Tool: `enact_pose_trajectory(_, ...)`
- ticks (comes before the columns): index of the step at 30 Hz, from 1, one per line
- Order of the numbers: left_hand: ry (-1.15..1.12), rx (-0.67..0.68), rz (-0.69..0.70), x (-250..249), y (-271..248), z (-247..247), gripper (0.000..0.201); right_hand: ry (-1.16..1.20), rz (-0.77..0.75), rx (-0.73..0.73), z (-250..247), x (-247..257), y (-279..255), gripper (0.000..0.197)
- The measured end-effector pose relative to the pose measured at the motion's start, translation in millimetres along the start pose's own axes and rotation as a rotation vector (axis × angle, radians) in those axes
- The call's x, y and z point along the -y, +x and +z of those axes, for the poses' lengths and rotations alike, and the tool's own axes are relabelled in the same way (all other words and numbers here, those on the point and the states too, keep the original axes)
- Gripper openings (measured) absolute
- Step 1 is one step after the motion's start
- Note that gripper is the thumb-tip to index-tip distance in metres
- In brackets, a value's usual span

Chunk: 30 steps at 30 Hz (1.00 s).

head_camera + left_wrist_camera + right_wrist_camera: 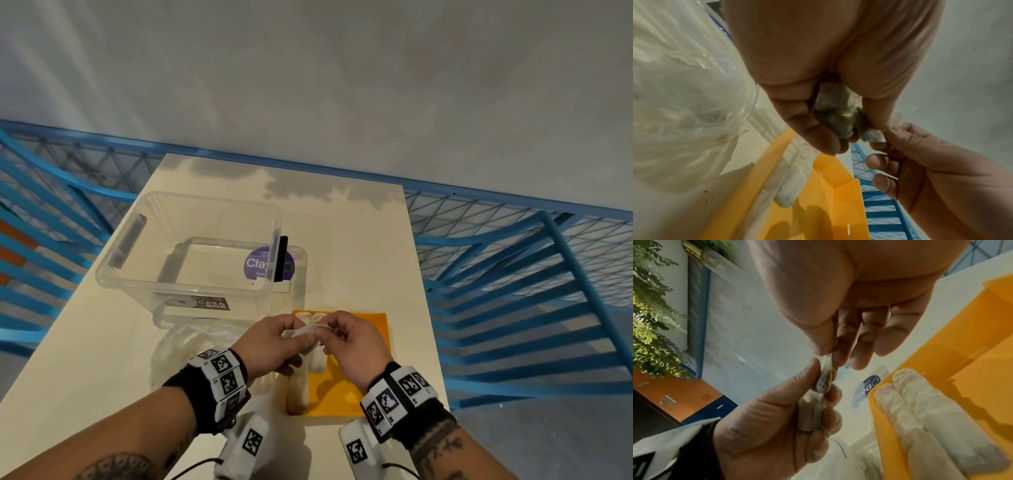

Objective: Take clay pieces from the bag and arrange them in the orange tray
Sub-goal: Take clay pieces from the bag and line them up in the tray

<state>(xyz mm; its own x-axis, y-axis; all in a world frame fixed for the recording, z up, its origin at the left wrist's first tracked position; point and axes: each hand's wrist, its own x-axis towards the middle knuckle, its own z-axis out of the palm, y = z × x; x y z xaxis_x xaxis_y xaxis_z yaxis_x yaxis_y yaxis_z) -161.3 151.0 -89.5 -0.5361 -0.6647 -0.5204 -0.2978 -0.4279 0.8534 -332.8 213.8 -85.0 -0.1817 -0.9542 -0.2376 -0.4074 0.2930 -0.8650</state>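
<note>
This looks like a school or play-area craft corner. A cream table (359, 240) stands against a plain grey wall (342, 85), ringed by blue metal railing with wire mesh (513, 246) at 3 and 9 o'clock. The right wrist view shows orange and blue lockers (684, 395) and leafy greenery (651, 305).

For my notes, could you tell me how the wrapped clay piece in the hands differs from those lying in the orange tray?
The held clay piece is gripped by the left hand above the orange tray, the right hand pinching its wrap; the tray pieces lie flat, side by side, untouched. All are pale and wrapped.
</note>
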Motion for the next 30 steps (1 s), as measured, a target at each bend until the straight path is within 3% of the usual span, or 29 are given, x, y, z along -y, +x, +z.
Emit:
enact_pose_trajectory(8, 0.023, -0.126, -0.088, 14.8, -6.1, -12.4, 0.012, -0.135, 0.057, -0.001, -17.1, -26.2, -0.1, 0.013)
enact_pose_trajectory(10, 0.086, -0.175, -0.109, 21.2, -4.5, -14.2, 0.010, -0.298, 0.068, 0.090, -19.1, -33.9, -1.0, 0.005)
enact_pose_trajectory(14, 0.252, -0.253, -0.163, 32.4, 1.2, -13.1, 0.018, -0.626, 0.105, 0.370, -5.0, -45.4, -3.3, 0.020)
enact_pose_trajectory(18, 0.516, -0.262, -0.163, 36.2, 6.5, -10.6, 0.040, -0.797, 0.154, 0.533, 10.2, -50.8, 1.2, 0.024)
enact_pose_trajectory(23, 0.715, -0.265, -0.147, 31.3, 6.1, -7.4, 0.045, -0.820, 0.187, 0.426, 20.4, -49.7, 19.3, 0.014)
enact_pose_trajectory(30, 0.685, -0.224, -0.175, 29.9, 8.3, -9.2, 0.044, -0.795, 0.197, 0.363, 23.9, -47.0, 44.7, 0.012)
